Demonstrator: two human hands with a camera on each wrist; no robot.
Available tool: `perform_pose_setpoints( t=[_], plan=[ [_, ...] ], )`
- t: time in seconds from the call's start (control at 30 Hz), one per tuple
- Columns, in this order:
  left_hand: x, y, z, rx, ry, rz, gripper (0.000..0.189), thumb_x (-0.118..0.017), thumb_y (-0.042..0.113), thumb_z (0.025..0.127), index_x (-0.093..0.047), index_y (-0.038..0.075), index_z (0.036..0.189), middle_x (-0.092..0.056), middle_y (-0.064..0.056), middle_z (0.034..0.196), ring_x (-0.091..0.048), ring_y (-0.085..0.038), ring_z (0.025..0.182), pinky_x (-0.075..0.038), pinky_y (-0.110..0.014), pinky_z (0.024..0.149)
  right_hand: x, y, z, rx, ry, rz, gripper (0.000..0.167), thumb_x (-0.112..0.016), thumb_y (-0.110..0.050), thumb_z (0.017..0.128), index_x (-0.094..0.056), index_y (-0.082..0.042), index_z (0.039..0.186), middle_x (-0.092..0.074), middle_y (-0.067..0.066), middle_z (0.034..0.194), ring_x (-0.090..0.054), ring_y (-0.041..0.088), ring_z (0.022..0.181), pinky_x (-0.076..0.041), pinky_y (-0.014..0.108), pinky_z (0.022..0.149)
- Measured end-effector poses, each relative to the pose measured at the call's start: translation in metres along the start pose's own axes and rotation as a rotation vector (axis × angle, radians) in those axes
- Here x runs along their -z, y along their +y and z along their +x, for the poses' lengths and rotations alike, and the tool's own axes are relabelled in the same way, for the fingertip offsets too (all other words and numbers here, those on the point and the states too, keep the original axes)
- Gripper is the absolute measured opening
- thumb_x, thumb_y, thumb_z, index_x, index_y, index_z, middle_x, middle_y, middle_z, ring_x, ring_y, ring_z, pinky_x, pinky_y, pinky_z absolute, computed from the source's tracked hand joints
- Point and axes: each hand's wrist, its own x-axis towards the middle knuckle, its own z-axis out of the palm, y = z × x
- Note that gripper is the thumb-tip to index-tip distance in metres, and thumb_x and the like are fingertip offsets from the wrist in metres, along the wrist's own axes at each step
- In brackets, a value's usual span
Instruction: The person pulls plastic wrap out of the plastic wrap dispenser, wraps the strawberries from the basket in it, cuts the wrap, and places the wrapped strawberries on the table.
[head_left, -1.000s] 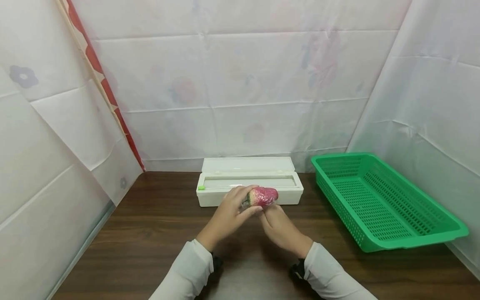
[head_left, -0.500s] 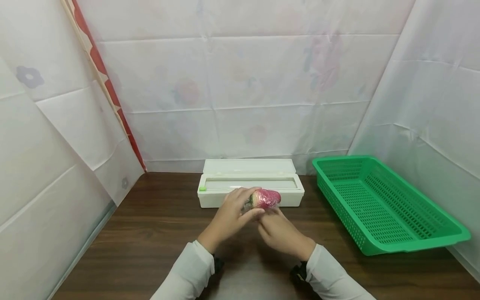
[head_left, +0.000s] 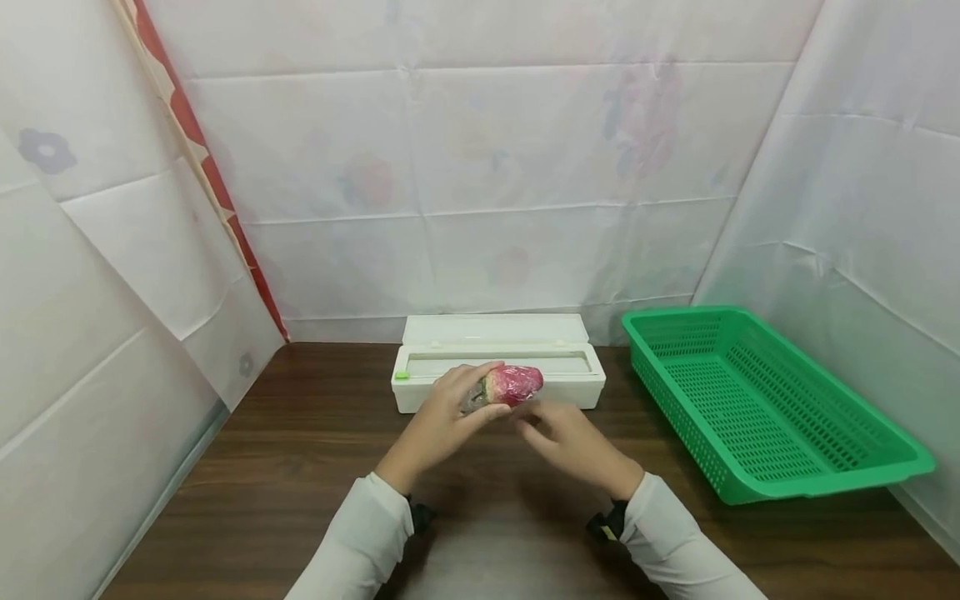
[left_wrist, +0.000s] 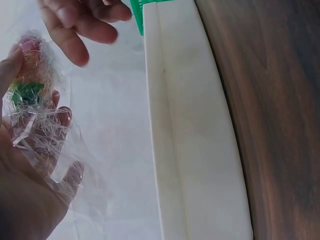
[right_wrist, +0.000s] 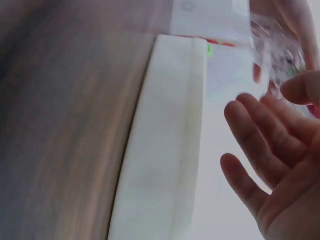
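Observation:
Near the middle of the head view, my left hand [head_left: 442,417] holds a pink, cream and green oblong piece [head_left: 514,385] wrapped in crinkled cling film, between thumb and fingers. Loose clear film [left_wrist: 45,130] bunches over the palm and trails off below the green end in the left wrist view. Just right of the piece is my right hand [head_left: 572,437]. In the right wrist view its fingers [right_wrist: 260,132] are relaxed and slightly bent, with nothing gripped. Behind both hands stands a white cling film dispenser [head_left: 495,396], lid up, with a green slider [head_left: 402,376].
A green slotted plastic basket [head_left: 750,487] stands on the right side of the dark wooden table [head_left: 285,483]. White patterned sheeting [head_left: 480,167] walls off the back and both sides.
My left hand has shifted slightly left with the wrapped piece. The right hand's fingers have come away from beneath it and loosened, and its wrist has moved a little right.

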Motion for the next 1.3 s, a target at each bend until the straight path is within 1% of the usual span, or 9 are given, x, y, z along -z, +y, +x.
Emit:
perform_pose_setpoints(
  t=[0.13, 0.23, 0.4, 0.5, 0.67, 0.87, 1.0, 1.17, 1.3],
  plan=[
    [0.001, 0.000, 0.001, -0.001, 0.004, -0.006, 0.061, -0.078, 0.033, 0.089, -0.056, 0.018, 0.144, -0.064, -0.001, 0.122, -0.056, -0.014, 0.111, -0.052, -0.037, 0.084, 0.011, 0.002, 0.001, -0.135, 0.090, 0.075, 0.030, -0.067, -0.011, 0.097, -0.064, -0.007, 0.126, -0.071, 0.002, 0.108, -0.068, 0.014, 0.097, -0.058, 0.039, 0.082],
    [0.001, 0.000, 0.001, -0.003, 0.002, -0.002, 0.061, -0.079, 0.033, 0.088, -0.057, 0.019, 0.143, -0.064, -0.001, 0.120, -0.057, -0.013, 0.108, -0.052, -0.035, 0.081, 0.016, 0.001, 0.002, -0.180, 0.172, 0.097, 0.040, -0.065, -0.006, 0.096, -0.058, -0.004, 0.135, -0.069, 0.005, 0.114, -0.067, 0.017, 0.102, -0.058, 0.040, 0.082],
    [0.003, 0.002, 0.000, 0.007, 0.005, 0.009, 0.062, -0.081, 0.034, 0.086, -0.058, 0.019, 0.142, -0.065, 0.001, 0.117, -0.056, -0.012, 0.105, -0.050, -0.034, 0.078, 0.020, -0.002, 0.002, -0.121, 0.305, 0.116, 0.043, -0.055, 0.007, 0.095, -0.057, -0.003, 0.137, -0.064, 0.006, 0.129, -0.063, 0.019, 0.113, -0.055, 0.034, 0.089],
    [0.005, 0.002, 0.000, 0.010, -0.001, 0.015, 0.063, -0.081, 0.034, 0.086, -0.058, 0.019, 0.142, -0.065, 0.002, 0.116, -0.056, -0.012, 0.104, -0.050, -0.034, 0.078, 0.021, -0.003, 0.002, -0.052, 0.332, 0.126, 0.039, -0.056, 0.007, 0.097, -0.061, -0.003, 0.134, -0.064, 0.007, 0.130, -0.062, 0.021, 0.116, -0.053, 0.028, 0.092],
    [0.007, 0.001, 0.000, -0.023, -0.003, 0.020, 0.063, -0.081, 0.033, 0.085, -0.059, 0.016, 0.141, -0.065, 0.003, 0.114, -0.056, -0.012, 0.102, -0.049, -0.033, 0.078, 0.027, -0.010, 0.004, -0.012, 0.287, 0.145, 0.034, -0.063, 0.002, 0.097, -0.064, 0.001, 0.131, -0.066, 0.010, 0.127, -0.063, 0.024, 0.115, -0.051, 0.020, 0.091],
    [0.011, -0.001, -0.001, -0.023, -0.032, -0.015, 0.061, -0.082, 0.032, 0.085, -0.060, 0.018, 0.140, -0.065, 0.005, 0.117, -0.056, -0.010, 0.105, -0.050, -0.035, 0.083, 0.037, -0.013, 0.002, -0.107, 0.172, 0.245, 0.038, -0.069, 0.003, 0.092, -0.065, 0.002, 0.129, -0.067, 0.013, 0.125, -0.064, 0.022, 0.112, -0.055, 0.027, 0.086],
    [0.013, 0.000, -0.002, 0.003, -0.057, -0.067, 0.059, -0.081, 0.032, 0.086, -0.060, 0.019, 0.140, -0.064, 0.006, 0.121, -0.058, -0.009, 0.109, -0.052, -0.037, 0.087, 0.036, -0.001, -0.001, -0.178, 0.109, 0.359, 0.041, -0.071, -0.007, 0.093, -0.065, -0.005, 0.133, -0.065, 0.007, 0.131, -0.062, 0.019, 0.118, -0.054, 0.029, 0.089],
    [0.015, 0.002, -0.003, 0.027, -0.073, -0.118, 0.058, -0.080, 0.033, 0.086, -0.061, 0.021, 0.139, -0.063, 0.008, 0.122, -0.058, -0.010, 0.106, -0.053, -0.035, 0.082, 0.039, 0.000, -0.002, -0.248, 0.050, 0.512, 0.045, -0.071, -0.012, 0.094, -0.061, -0.004, 0.137, -0.064, 0.007, 0.133, -0.065, 0.022, 0.114, -0.056, 0.032, 0.088],
    [0.015, 0.003, -0.002, 0.023, -0.070, -0.136, 0.057, -0.081, 0.033, 0.086, -0.062, 0.023, 0.138, -0.063, 0.008, 0.122, -0.059, -0.011, 0.105, -0.053, -0.034, 0.081, 0.039, 0.000, -0.002, -0.265, 0.032, 0.565, 0.047, -0.072, -0.012, 0.094, -0.059, -0.003, 0.139, -0.064, 0.010, 0.131, -0.067, 0.025, 0.110, -0.057, 0.034, 0.086]
  ],
)
